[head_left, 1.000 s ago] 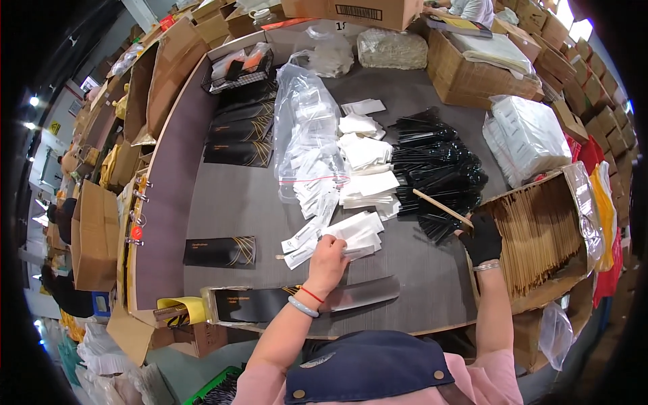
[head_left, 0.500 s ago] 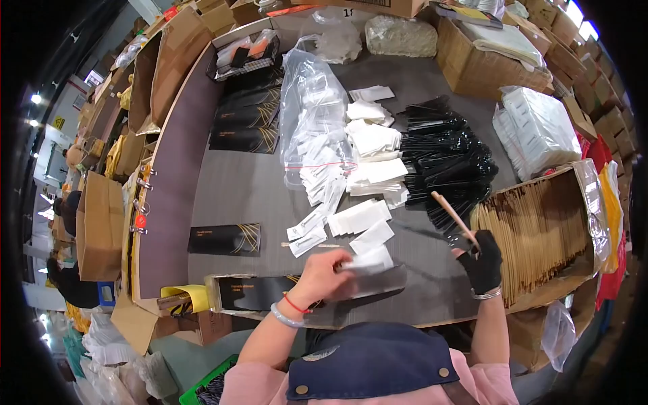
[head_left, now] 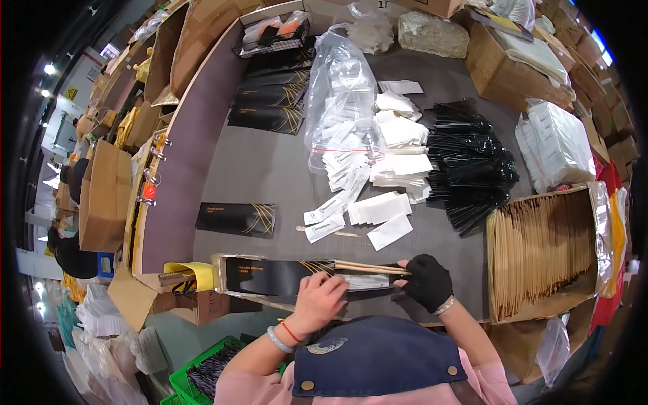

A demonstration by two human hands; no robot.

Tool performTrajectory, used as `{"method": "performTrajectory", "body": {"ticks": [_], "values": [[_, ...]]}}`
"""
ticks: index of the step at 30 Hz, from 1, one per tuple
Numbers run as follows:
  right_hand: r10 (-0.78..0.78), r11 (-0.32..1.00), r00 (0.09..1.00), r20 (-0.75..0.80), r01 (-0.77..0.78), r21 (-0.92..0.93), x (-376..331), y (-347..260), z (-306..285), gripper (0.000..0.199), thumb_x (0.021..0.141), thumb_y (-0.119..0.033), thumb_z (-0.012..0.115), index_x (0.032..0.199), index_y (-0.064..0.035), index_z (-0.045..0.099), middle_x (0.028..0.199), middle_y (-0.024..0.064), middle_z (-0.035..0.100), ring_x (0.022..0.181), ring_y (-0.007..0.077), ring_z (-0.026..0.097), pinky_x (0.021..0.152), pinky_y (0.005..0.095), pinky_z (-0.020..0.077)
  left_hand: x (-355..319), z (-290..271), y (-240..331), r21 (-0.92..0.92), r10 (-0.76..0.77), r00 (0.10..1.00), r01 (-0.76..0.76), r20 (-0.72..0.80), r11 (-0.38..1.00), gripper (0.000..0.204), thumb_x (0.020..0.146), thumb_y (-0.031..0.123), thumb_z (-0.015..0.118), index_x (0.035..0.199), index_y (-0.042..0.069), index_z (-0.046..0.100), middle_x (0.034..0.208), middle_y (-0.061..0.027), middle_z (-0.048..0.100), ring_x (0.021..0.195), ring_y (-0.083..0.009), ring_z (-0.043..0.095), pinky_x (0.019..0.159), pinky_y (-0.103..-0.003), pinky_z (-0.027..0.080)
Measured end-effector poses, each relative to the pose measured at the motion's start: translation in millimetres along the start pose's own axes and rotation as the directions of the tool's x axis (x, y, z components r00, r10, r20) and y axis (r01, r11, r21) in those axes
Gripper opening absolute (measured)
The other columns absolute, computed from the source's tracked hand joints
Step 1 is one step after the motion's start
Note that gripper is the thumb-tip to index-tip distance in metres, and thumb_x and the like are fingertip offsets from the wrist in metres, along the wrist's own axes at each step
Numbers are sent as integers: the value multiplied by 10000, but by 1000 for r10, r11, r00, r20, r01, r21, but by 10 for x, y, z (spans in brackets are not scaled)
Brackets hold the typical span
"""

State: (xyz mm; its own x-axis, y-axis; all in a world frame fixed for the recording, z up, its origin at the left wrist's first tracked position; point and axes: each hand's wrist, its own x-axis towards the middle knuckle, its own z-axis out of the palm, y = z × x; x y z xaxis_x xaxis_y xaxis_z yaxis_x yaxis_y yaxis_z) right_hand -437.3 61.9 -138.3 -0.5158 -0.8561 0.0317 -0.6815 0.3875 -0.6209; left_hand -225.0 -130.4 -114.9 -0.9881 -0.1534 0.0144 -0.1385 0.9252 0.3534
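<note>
A black printed sleeve [head_left: 277, 275] with gold lines lies at the table's front edge, its mouth to the right. At that mouth my left hand [head_left: 319, 302] is closed, fingertips pinching the sleeve's near side. From the right, my right hand [head_left: 428, 283], in a black fingerless glove, grips a pair of pale wooden chopsticks [head_left: 371, 268]. Their left ends meet the sleeve's mouth; how far inside they reach is hidden. Just below the chopsticks, a white packet [head_left: 368, 281] lies on a dark strip beside the sleeve's mouth. The right ends of the chopsticks are under the glove.
White packets [head_left: 405, 142] lie in piles mid-table beside a clear plastic bag [head_left: 341, 88]. Black plastic-wrapped pieces [head_left: 469, 162] are heaped to their right. A box of wooden sticks [head_left: 540, 246] stands at the right. More black sleeves [head_left: 266, 118] lie at the back left.
My right hand has brought the chopsticks down and left to the sleeve's mouth. My left hand has moved from a white packet to the sleeve. The view has shifted slightly.
</note>
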Motion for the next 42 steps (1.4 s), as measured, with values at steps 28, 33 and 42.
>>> {"method": "performTrajectory", "body": {"ticks": [28,33,42], "values": [[-180,974,981,65,188,-131,156,-269,72,544,644,-398,790,1063,-111,595,1025,82,584,994,283,548,888,454,371,652,-88,17,81,112,959,-138,261,987,526,603,172,765,1101,242,612,1057,-109,514,969,-305,496,791,-392,420],[-51,986,999,-12,48,-162,86,-135,-275,606,599,-414,809,1075,-111,591,1038,92,582,971,294,546,878,429,372,727,-672,-352,62,64,929,-93,364,994,343,583,109,707,915,133,626,1030,-144,520,986,-331,515,786,-448,451],[14,975,999,36,-5,-223,50,-275,-308,602,562,-407,832,1020,-110,579,1008,89,582,924,304,553,848,418,395,140,77,-313,-52,-410,888,409,-208,911,569,668,327,816,1135,69,617,1262,-154,525,1250,-366,419,1073,-511,276]]}}
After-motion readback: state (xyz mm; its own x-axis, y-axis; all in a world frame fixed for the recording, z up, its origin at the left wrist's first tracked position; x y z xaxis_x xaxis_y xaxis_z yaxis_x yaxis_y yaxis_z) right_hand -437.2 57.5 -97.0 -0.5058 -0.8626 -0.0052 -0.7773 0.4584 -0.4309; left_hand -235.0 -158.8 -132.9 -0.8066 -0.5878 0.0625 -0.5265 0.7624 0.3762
